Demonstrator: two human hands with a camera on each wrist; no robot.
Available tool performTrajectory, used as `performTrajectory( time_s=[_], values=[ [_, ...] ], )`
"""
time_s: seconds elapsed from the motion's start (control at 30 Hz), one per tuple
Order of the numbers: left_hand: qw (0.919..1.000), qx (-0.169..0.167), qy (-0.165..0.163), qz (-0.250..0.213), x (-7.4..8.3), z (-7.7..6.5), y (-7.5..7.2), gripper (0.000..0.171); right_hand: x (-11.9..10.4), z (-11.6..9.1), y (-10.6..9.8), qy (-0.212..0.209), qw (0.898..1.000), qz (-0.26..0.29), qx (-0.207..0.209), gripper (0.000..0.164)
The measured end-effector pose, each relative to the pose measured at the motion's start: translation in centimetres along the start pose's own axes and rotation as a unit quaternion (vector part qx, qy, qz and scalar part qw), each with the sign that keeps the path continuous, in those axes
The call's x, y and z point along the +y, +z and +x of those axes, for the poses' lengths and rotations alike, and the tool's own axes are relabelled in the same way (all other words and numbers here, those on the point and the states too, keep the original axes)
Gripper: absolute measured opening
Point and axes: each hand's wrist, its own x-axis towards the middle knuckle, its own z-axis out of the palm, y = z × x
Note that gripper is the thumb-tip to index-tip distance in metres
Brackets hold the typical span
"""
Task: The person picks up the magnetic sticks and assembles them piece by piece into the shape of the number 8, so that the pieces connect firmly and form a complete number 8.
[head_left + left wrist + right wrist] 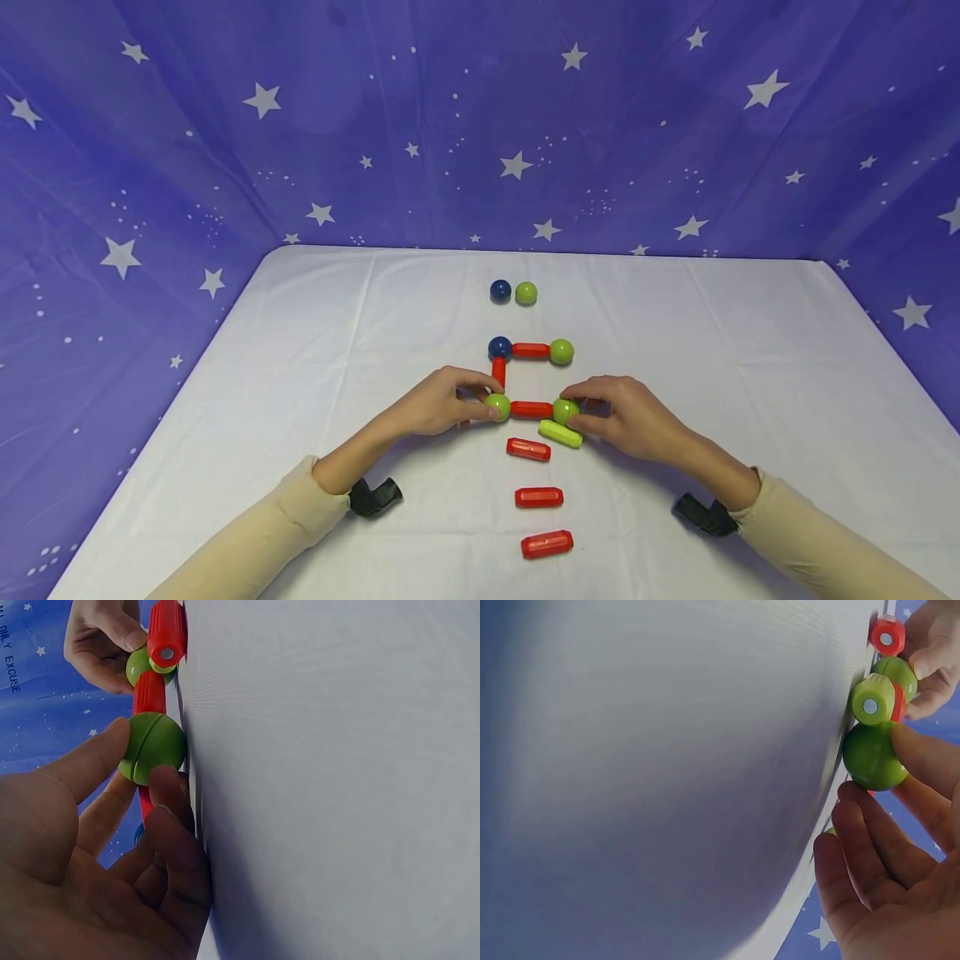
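Note:
My left hand (444,403) pinches a green ball (154,748) between thumb and fingers. A second green ball (875,756) sits in the pinch of my right hand (628,417). Between the two balls lies a red magnetic rod (532,409), its ends against them. Another red rod (498,372) runs from the left ball up to a dark blue ball (500,348). From there a further red rod (530,350) leads right to a green ball (562,351). Right below my right fingertips rests a yellow-green rod (560,433), a metal disc showing in its end.
Several loose red rods, among them one nearer me (547,544), lie in a column toward the front. Farther back, a loose blue ball (500,291) and a green ball (527,292) stand side by side. A starry blue cloth (465,125) hangs behind the white table (337,317).

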Motion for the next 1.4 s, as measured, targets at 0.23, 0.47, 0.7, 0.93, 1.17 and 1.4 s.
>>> performTrajectory(
  time_s=[0.23,0.47,0.7,0.93,1.17,1.4],
  values=[
    [1.0,-0.001,0.001,-0.002,0.0,0.1,0.0,0.029,0.0,-0.1,-0.1,-0.001,1.0,0.003,0.001,0.034],
    [1.0,0.0,-0.007,-0.001,0.1,0.0,0.0,0.028,0.1,-0.1,-0.1,-0.005,1.0,-0.001,0.001,0.034],
    [1.0,0.002,-0.006,-0.002,0.2,0.0,0.0,0.028,0.0,0.0,-0.1,-0.006,1.0,-0.009,0.004,0.034],
    [1.0,0.0,-0.003,-0.007,0.0,0.0,0.0,0.029,0.3,-0.2,-0.4,0.005,1.0,0.013,0.0,0.035],
    [1.0,0.004,-0.007,-0.004,0.1,0.0,0.0,0.028,0.3,-0.8,-1.1,-0.009,1.0,0.02,0.022,0.028],
    [0.9999,0.005,-0.008,-0.007,0.1,-0.1,0.1,0.028,-0.3,-1.8,-1.0,-0.035,0.999,0.035,0.009,0.02]
  ],
)
